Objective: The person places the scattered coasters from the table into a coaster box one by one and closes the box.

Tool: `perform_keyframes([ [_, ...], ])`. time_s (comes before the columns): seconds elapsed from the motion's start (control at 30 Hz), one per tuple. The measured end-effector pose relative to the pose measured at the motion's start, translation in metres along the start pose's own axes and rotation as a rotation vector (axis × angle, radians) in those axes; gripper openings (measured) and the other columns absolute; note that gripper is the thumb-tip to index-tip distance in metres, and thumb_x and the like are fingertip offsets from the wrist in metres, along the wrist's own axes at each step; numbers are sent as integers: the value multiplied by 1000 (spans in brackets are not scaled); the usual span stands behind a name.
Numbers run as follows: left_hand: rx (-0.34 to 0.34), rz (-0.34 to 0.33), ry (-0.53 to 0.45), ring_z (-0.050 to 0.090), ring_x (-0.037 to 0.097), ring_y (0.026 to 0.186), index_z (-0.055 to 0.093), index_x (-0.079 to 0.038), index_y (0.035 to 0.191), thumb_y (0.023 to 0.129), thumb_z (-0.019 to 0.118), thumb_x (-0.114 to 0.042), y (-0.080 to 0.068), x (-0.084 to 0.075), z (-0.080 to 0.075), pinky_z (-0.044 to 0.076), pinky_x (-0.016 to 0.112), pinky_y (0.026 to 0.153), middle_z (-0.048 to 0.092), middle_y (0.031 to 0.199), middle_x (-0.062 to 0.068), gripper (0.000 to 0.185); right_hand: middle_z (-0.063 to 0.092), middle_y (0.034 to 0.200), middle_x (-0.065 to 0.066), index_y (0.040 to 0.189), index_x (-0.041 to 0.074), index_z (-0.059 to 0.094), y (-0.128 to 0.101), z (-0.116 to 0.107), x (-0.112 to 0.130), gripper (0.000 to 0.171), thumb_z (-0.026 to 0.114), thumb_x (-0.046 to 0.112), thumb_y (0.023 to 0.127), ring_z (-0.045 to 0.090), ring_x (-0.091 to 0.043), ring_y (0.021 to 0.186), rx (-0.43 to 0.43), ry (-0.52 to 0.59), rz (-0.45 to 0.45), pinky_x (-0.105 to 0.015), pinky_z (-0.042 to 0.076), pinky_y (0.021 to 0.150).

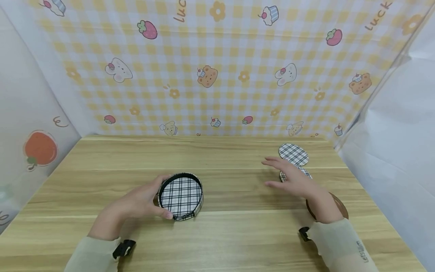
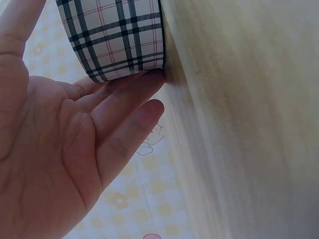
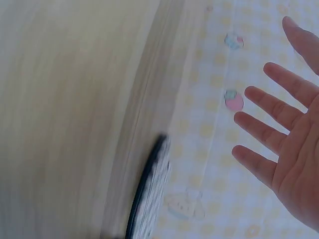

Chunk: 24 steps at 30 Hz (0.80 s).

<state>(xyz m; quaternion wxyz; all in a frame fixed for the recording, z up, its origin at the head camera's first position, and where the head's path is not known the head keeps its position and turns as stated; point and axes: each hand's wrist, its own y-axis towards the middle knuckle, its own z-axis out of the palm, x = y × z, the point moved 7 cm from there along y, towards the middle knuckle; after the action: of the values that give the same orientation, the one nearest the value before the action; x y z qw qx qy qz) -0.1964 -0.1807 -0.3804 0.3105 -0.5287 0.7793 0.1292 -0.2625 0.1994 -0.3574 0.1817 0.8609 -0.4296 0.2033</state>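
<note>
Left hand (image 1: pixel 136 206) is cupping the round plaid box (image 1: pixel 181 196) from its left side, thumb on the front rim, opening facing up, on the wooden table (image 1: pixel 221 234). One box. Right hand (image 1: pixel 295 181) is hovering with fingers spread, holding nothing, above two plaid discs (image 1: pixel 293 154).

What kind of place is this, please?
Probably a small tabletop recording booth, not a real room: a wooden table is enclosed by a cartoon-printed checked backdrop and plain white side sheets, with only plaid round boxes and lids on it.
</note>
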Motion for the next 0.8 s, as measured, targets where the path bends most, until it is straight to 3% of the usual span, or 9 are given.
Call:
perform_keyframes([
  [0.27, 0, 7, -2, 49, 47, 131, 28, -6, 151, 67, 84, -55, 0, 0, 0, 41, 68, 104, 49, 146, 24, 112, 45, 146, -29, 137, -3, 53, -21, -21, -21, 60, 76, 19, 87, 37, -52, 136, -68, -26, -18, -72, 32, 105],
  [0.5, 0, -15, -2, 49, 46, 131, 28, -8, 151, 67, 84, -55, -1, 2, 1, 41, 68, 104, 48, 147, 23, 112, 36, 150, -34, 141, -4, 49, -34, -29, -44, 65, 75, 24, 89, 30, -56, 138, -6, -19, 103, -75, 30, 105],
  [0.8, 5, -24, -20, 51, 45, 129, 27, -7, 152, 67, 85, -53, 0, 3, 2, 42, 68, 104, 49, 146, 23, 113, 34, 149, -39, 138, -6, 50, -38, -33, -69, 67, 77, 27, 86, 30, -61, 136, 53, -62, 150, -76, 31, 102],
])
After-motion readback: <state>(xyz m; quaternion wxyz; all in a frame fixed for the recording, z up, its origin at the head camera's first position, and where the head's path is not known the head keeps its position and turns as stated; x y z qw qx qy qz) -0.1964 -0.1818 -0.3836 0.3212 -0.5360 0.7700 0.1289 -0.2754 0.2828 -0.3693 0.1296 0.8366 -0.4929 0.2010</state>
